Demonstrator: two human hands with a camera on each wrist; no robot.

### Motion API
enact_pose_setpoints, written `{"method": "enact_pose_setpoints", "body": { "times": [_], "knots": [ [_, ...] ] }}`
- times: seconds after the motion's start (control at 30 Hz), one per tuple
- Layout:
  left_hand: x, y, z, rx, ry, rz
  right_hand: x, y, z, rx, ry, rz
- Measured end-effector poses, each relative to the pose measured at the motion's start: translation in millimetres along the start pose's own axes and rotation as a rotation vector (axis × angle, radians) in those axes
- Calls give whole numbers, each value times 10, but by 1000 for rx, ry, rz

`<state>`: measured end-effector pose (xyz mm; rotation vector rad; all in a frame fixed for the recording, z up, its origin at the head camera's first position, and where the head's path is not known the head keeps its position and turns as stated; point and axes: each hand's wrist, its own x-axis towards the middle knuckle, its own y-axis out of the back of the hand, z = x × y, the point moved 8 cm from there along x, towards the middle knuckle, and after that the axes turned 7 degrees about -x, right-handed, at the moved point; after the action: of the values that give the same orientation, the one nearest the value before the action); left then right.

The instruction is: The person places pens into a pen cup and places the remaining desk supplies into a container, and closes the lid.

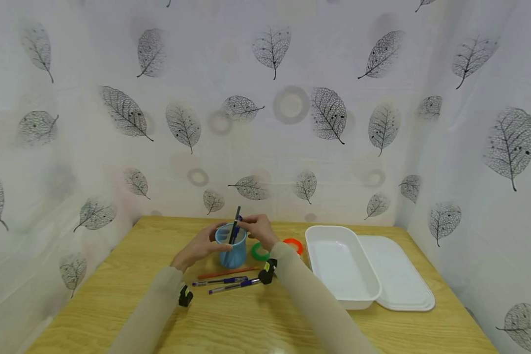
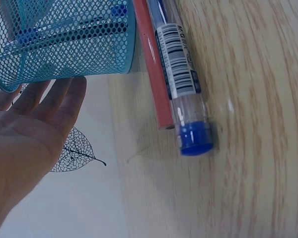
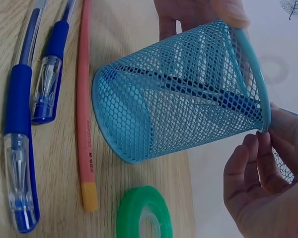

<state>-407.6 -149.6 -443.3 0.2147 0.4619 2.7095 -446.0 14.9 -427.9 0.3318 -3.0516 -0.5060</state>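
A light blue mesh pen holder (image 1: 233, 256) stands on the table, and my left hand (image 1: 203, 247) grips it with the thumb at the rim and the fingers round the far side. Inside it lean a dark pencil (image 1: 237, 214) and a blue pen (image 1: 234, 236), both slanting up past the rim. My right hand (image 1: 260, 228) pinches the blue pen near its top, just above the rim. In the right wrist view the pinched end is hidden behind the rim. In front of the holder lie a red pencil (image 3: 85, 124) and two blue gel pens (image 1: 223, 281).
A green tape roll (image 3: 145, 213) lies right of the holder, with an orange-red tape roll (image 1: 294, 245) beyond it. Farther right stands a white tray (image 1: 369, 275), overlapping a white lid (image 1: 409, 280). A leaf-patterned curtain (image 1: 265, 147) closes off the table's back.
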Motion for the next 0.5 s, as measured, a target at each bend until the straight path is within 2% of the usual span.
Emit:
{"method": "enact_pose_setpoints", "body": {
  "times": [0.17,0.5],
  "knots": [
    [-11,-9,18,-11,0,-1,-1,6,12,8,22,-47],
    [2,-28,32,-57,-45,-35,-100,73,7,46,106,-114]
  ]
}}
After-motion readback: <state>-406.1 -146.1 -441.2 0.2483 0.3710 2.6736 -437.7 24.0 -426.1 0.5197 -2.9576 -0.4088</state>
